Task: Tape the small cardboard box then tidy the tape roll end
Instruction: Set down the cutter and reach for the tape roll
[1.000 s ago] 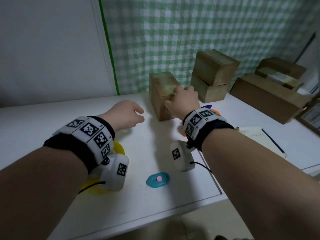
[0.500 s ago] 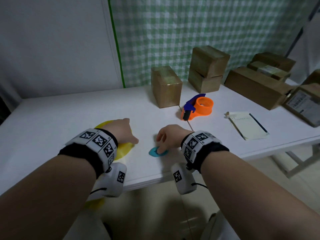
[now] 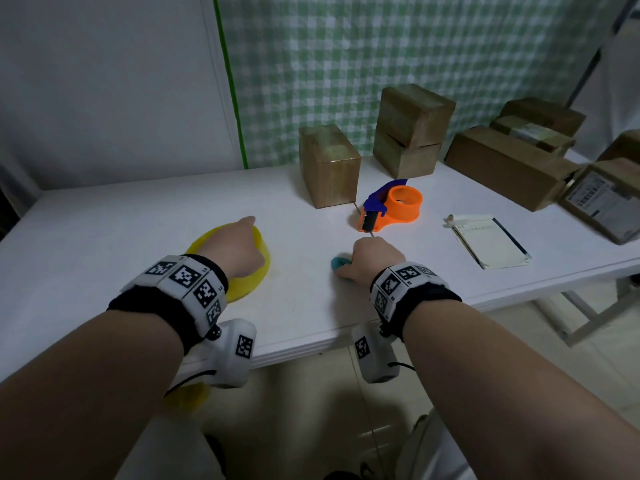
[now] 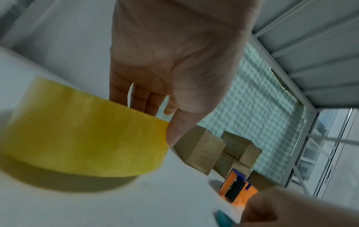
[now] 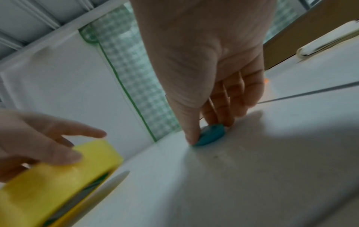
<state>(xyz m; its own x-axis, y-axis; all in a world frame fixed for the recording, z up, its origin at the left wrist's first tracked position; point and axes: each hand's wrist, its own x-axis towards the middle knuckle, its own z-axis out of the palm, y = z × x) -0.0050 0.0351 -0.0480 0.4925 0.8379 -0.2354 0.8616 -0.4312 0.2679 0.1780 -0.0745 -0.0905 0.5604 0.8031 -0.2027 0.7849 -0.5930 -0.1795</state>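
Fingers (image 5: pixel 219 110) of your right hand (image 3: pixel 372 259) are pinching the teal cutter (image 5: pixel 210 136) at the near table (image 3: pixel 104 220) edge, while your left hand (image 3: pixel 237 249) is grasping the yellow tape roll (image 4: pixel 81 138).

On the table (image 3: pixel 104 216), the tape roll (image 3: pixel 258 271) lies near left under the left hand (image 3: pixel 235 249). Right of it, the cutter (image 3: pixel 337 262) sits under the right hand (image 3: pixel 372 259). Beyond that lies the dispenser (image 3: pixel 394 207), the box (image 3: pixel 329 166) just behind it. A notepad (image 3: pixel 491 242) lies right.
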